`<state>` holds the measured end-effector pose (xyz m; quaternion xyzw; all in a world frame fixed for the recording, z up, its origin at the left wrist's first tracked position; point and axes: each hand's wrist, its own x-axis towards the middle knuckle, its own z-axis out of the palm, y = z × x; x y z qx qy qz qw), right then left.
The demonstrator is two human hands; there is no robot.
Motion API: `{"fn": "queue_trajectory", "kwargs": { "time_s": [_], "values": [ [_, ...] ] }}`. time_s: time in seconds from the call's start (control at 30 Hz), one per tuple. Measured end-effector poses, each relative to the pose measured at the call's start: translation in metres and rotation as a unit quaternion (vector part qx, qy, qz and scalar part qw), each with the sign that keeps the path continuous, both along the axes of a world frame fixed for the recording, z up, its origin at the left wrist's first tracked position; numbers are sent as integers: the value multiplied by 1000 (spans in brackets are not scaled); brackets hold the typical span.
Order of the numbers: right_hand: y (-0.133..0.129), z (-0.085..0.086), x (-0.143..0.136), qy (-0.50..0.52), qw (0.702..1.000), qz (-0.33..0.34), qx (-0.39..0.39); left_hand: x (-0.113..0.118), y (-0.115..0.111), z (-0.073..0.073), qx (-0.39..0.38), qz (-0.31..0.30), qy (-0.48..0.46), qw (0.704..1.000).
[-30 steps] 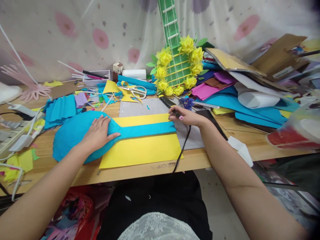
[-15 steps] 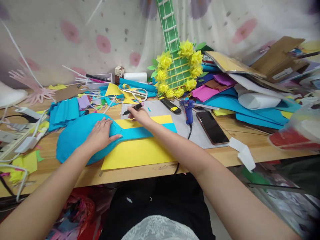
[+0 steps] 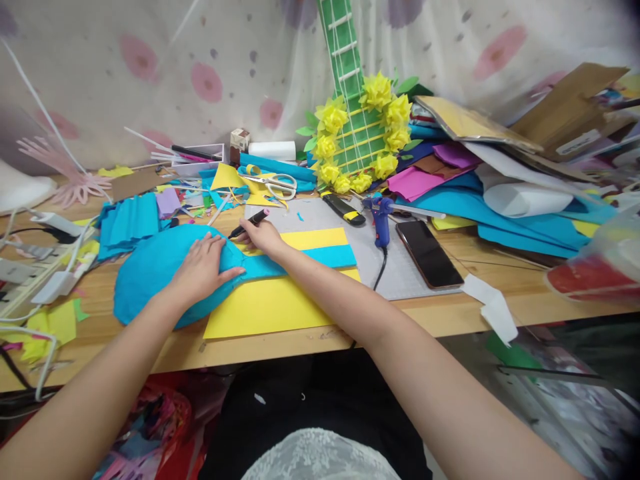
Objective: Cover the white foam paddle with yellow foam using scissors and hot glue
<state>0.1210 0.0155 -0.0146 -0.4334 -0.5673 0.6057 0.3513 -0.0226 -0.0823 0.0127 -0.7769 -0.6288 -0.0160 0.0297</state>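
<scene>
Left hand (image 3: 200, 268) rests spread on blue guitar-shaped piece (image 3: 150, 273), gripping nothing; piece lies on table (image 3: 300, 344), neck (image 3: 333, 256) across yellow sheet (image 3: 270, 310). Right hand (image 3: 263, 237) grasps black pen (image 3: 249, 224) near piece's edge. Too-light left pressure could let piece slip, skewing any line.

Left of centre, around mid-height in the frame, we see the blue shape (image 3: 150, 270): a broad rounded body, faintly wrinkled, tapering into a long straight neck that reaches just right of centre. It lies flat. Under the neck we find the smooth yellow sheet (image 3: 280, 310), showing narrowly above it and more widely below. Near the centre, the black pen (image 3: 257, 217) slants, pink end to the upper right, tip beside the blue body's tapering edge; we cannot tell whether it touches.
</scene>
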Motion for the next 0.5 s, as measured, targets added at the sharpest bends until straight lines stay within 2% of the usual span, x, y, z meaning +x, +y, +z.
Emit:
{"fn": "queue_trajectory", "kwargs": {
  "time_s": [0.5],
  "values": [
    [-4,4,4,-94,992,38,80,-2,2,-5,14,8,-1,1000]
  ]
}}
